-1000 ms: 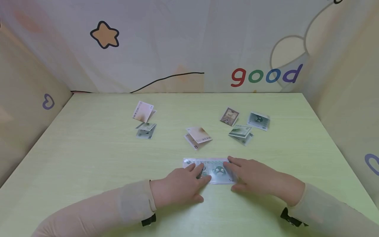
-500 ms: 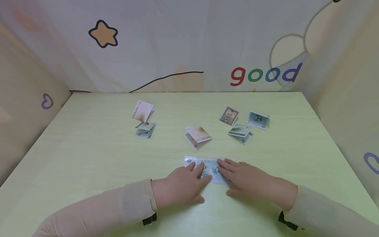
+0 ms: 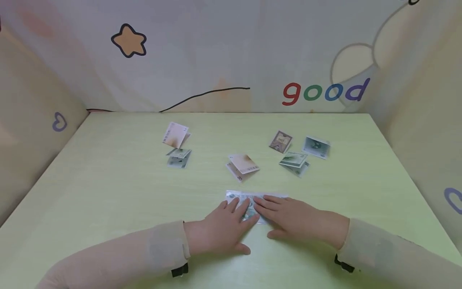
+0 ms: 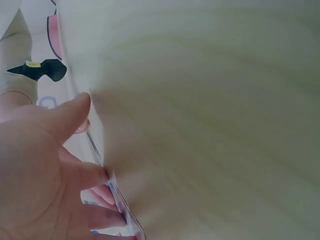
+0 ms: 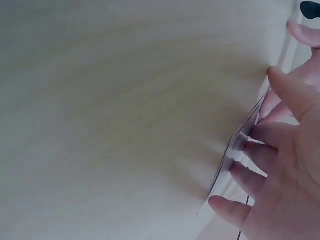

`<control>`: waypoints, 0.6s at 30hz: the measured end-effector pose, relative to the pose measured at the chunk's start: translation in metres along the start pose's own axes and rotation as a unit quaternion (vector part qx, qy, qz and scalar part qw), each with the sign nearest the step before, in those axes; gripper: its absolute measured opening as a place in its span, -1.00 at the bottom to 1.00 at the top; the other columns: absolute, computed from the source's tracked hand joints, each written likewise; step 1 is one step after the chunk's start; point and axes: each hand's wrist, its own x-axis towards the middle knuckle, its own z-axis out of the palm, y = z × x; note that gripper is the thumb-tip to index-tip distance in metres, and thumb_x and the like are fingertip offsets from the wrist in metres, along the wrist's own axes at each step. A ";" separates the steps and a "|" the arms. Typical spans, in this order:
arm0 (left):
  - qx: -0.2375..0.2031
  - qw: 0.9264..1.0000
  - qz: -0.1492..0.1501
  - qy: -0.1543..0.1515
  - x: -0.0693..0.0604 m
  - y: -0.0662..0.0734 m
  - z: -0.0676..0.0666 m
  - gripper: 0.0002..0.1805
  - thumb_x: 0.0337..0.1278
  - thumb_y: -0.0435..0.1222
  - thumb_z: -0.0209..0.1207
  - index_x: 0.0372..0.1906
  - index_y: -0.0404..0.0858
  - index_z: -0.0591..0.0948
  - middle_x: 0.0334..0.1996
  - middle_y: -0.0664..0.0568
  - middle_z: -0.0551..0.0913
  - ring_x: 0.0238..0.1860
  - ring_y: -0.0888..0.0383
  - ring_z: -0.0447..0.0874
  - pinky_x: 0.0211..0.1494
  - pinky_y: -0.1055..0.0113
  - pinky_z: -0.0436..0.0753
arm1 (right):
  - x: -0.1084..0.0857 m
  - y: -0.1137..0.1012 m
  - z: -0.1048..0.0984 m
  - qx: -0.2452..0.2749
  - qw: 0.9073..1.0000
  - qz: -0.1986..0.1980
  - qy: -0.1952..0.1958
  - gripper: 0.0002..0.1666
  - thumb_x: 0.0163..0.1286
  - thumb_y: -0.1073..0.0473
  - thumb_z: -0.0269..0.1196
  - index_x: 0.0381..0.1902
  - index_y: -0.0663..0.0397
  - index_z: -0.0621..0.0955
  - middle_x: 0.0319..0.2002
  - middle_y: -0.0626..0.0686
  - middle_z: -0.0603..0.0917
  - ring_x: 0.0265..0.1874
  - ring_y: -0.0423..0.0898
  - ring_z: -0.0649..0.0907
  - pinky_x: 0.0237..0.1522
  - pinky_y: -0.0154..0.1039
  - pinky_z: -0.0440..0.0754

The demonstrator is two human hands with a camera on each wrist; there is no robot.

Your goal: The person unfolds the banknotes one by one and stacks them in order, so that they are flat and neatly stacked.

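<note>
A thin stack of flat, greenish play banknotes [image 3: 250, 213] lies on the table in front of me. My left hand [image 3: 224, 229] rests on its left part with the fingers spread. On the right part lies my right hand [image 3: 297, 221], its fingers straight and their tips close to those of the left. Between them they cover most of the top note's print. Seen edge-on in the left wrist view, the notes [image 4: 120, 200] lie under the fingertips. The right wrist view shows fingers touching the notes [image 5: 231, 150], whose layers sit slightly apart at the edge.
Beyond the hands lie several half-folded notes: a pinkish one [image 3: 244, 164] in the middle, a pink one [image 3: 175, 135] and a green one [image 3: 178, 158] at left, a brown one [image 3: 280, 141] and two green ones [image 3: 293, 159] at right. Printed cloth walls enclose the table [image 3: 119, 180].
My right hand has slid left along the notes, from their right end toward my left hand, covering the printed green figure. The left hand stays nearly in place. The folded notes have not moved.
</note>
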 end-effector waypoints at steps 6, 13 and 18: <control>-0.040 0.999 0.010 -0.010 -0.007 -0.006 -0.002 -0.18 0.17 0.31 -0.17 0.46 0.05 0.06 0.45 -0.14 -0.05 0.41 -0.15 -0.08 0.32 -0.04 0.19 | 0.001 0.002 -0.002 0.027 1.000 -0.003 -0.002 -0.16 0.34 -0.13 0.13 0.41 0.17 0.16 0.44 0.10 0.08 0.38 0.08 0.11 0.28 -0.01 0.21; -0.063 0.997 0.036 -0.010 -0.008 -0.013 -0.007 -0.24 0.20 0.29 -0.17 0.45 0.09 0.10 0.44 -0.19 -0.05 0.40 -0.18 -0.05 0.31 -0.03 0.19 | 0.001 0.002 -0.003 0.047 0.999 0.017 -0.004 -0.11 0.31 -0.15 0.17 0.43 0.15 0.14 0.44 0.07 0.06 0.39 0.04 0.10 0.25 -0.01 0.27; -0.061 0.997 0.052 0.001 -0.008 -0.015 -0.007 -0.27 0.21 0.26 -0.14 0.43 0.09 0.15 0.43 -0.21 -0.01 0.38 -0.20 0.01 0.30 -0.02 0.22 | 0.003 -0.001 -0.003 0.034 0.999 0.034 -0.010 -0.08 0.29 -0.19 0.17 0.42 0.16 0.14 0.44 0.07 0.06 0.39 0.05 0.10 0.27 -0.02 0.24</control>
